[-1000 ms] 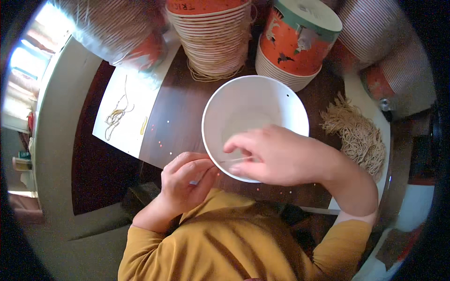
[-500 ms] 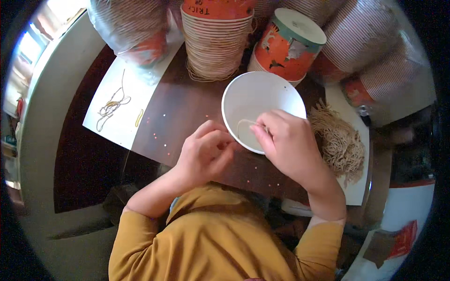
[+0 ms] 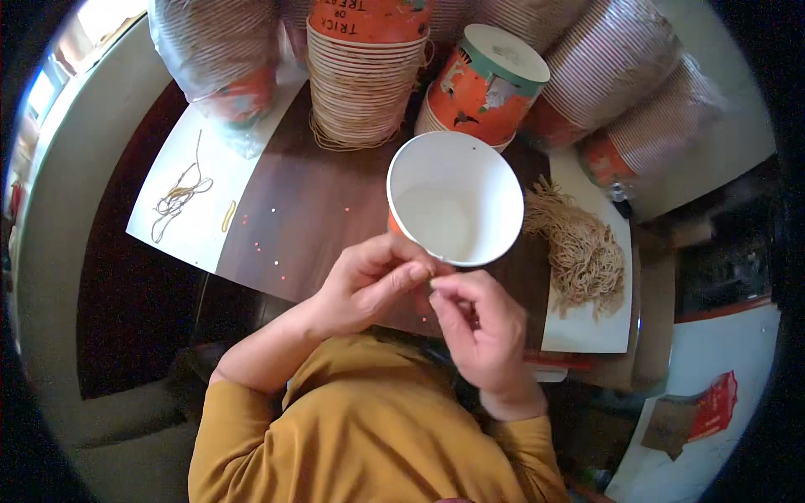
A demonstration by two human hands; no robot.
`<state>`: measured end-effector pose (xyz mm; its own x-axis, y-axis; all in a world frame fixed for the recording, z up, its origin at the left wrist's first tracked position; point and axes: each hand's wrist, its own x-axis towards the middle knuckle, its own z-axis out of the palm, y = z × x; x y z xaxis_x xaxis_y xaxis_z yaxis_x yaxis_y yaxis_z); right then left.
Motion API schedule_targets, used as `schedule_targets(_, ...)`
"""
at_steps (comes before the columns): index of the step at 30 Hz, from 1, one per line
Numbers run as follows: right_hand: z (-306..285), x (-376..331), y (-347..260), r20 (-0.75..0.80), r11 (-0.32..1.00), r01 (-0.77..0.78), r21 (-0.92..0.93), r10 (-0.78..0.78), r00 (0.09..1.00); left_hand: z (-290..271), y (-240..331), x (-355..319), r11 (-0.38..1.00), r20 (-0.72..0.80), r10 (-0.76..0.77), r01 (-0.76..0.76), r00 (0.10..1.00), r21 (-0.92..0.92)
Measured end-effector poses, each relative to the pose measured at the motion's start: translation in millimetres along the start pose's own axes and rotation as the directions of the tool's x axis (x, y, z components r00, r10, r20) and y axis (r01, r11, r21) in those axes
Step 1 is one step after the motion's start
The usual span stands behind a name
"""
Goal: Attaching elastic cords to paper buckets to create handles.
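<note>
An open paper cup [image 3: 457, 201], white inside and orange outside, is tilted toward me on the dark wooden table [image 3: 310, 210]. My left hand [image 3: 369, 281] grips the cup's near rim and outer wall with thumb and fingers. My right hand [image 3: 478, 331] sits just below that rim, right beside the left, with thumb and forefinger pinched together. Whether a thin string is between them is too small to tell. A pile of tan strings [image 3: 579, 247] lies on a white sheet [image 3: 587, 331] right of the cup.
A tall stack of orange paper cups [image 3: 365, 75] stands behind, with an upturned orange cup [image 3: 482, 84] next to it. Bagged cup stacks lie at top left [image 3: 214, 59] and top right [image 3: 620, 84]. A few loose strings [image 3: 176, 201] rest on a white sheet [image 3: 197, 243] at left.
My right hand came out of the cup and now sits pinched below its near rim. My left hand moved up to the rim. The cup now tilts toward me.
</note>
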<state>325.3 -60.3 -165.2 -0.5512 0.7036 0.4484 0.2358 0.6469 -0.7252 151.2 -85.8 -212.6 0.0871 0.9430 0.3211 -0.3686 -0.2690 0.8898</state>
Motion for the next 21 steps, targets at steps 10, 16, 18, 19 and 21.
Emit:
schedule_targets(10, 36, -35, 16, -0.128, 0.988, 0.15, -0.022, -0.152, 0.98, -6, -3, 1, 0.577, 0.242, 0.323, -0.393, 0.915, 0.715)
schedule_targets(16, 45, -37, 16, -0.129, 0.986, 0.163, -0.04, -0.167, 0.977, -20, 0, -1, 0.322, 0.538, 0.344, -0.635, 0.77, 0.702)
schedule_targets(18, 43, -40, 17, -0.098, 0.99, 0.137, 0.034, -0.133, 0.986, -21, 1, -3, 0.166, 0.616, 0.343, -0.691, 0.709, 0.703)
schedule_targets(19, 38, -39, 14, -0.097, 0.99, 0.136, 0.036, -0.132, 0.987, -20, 0, -4, 0.168, 0.615, 0.342, -0.69, 0.711, 0.704)
schedule_targets(21, 19, -29, 11, -0.043, 0.982, 0.169, -0.089, -0.173, 0.984, -21, -3, -4, 0.138, 0.606, 0.408, -0.702, 0.683, 0.699)
